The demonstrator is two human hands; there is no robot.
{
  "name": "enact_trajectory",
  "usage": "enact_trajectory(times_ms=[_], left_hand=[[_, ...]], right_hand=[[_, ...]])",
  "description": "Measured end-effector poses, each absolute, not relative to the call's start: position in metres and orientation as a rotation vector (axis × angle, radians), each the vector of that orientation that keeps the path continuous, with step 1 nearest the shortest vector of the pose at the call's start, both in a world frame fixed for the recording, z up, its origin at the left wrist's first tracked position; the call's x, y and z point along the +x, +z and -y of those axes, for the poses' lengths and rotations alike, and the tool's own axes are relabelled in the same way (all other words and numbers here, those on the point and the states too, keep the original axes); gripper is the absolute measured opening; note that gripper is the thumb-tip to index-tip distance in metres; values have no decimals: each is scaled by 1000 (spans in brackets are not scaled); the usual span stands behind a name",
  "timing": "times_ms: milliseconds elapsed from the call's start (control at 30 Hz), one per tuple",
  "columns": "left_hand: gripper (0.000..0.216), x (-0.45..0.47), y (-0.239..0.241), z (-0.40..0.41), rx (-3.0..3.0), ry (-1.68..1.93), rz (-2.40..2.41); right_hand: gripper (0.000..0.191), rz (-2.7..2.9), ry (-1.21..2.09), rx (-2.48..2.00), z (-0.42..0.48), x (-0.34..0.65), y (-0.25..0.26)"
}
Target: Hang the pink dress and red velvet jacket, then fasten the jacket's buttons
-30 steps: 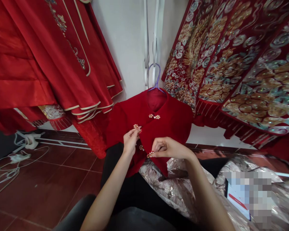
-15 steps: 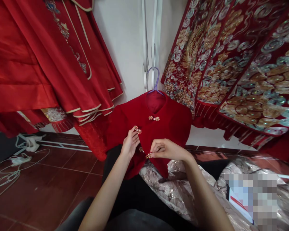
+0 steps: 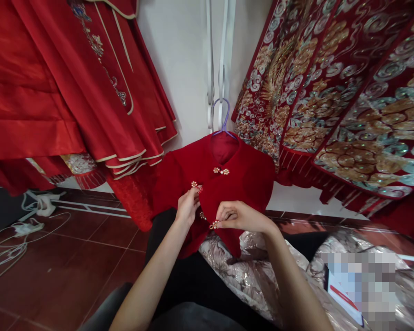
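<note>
A small dark red jacket [image 3: 243, 177] hangs in front of me on a lilac hanger [image 3: 223, 120]. Gold and pearl clasps run down its front; the top clasp [image 3: 221, 171] is fastened. My left hand [image 3: 187, 206] pinches the jacket's left front edge just below a second clasp [image 3: 196, 186]. My right hand [image 3: 240, 216] is closed on the right front edge, its fingertips pinching a gold clasp piece [image 3: 214, 225]. The two hands sit close together at the jacket's lower opening.
Red satin gowns [image 3: 62, 87] hang at the left and heavily embroidered red panels [image 3: 334, 87] at the right. White cables [image 3: 17, 230] lie on the red tiled floor. Shiny floral fabric [image 3: 258, 271] and a dark garment cover my lap.
The hands have drawn slightly closer together at the jacket's front opening, the left one sinking a little. The jacket and its surroundings are unchanged.
</note>
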State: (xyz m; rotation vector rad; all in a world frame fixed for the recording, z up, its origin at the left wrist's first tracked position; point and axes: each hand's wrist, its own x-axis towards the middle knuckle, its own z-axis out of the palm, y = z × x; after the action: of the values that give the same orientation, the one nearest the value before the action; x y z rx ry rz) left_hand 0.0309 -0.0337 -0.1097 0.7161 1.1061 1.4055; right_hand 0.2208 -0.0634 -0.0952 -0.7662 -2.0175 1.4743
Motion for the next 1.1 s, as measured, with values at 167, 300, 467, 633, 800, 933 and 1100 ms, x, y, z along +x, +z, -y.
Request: enact_trajectory(times_ms=[167, 300, 467, 633, 800, 933, 1100], left_hand=[[36, 44, -80, 25, 1219, 1241, -1048], [15, 53, -52, 5, 2006, 1244, -1211], [6, 62, -31, -19, 2579, 884, -1395], [13, 65, -20, -35, 2698, 816, -1171], [13, 63, -7, -42, 3003, 646, -757], [16, 65, -3, -44, 2836, 594, -706], [18, 66, -6, -43, 2641, 683, -783]], right_hand=[[27, 2042, 1544, -793, 68, 232, -86], [25, 2043, 1585, -820, 71, 244, -78], [26, 2062, 1613, -891, 74, 265, -75], [29, 2036, 1625, -960, 78, 287, -75], [28, 2009, 1530, -954, 75, 292, -73], [33, 1873, 1307, -989, 70, 289, -72], [35, 1691, 1059, -1020, 58, 281, -70]])
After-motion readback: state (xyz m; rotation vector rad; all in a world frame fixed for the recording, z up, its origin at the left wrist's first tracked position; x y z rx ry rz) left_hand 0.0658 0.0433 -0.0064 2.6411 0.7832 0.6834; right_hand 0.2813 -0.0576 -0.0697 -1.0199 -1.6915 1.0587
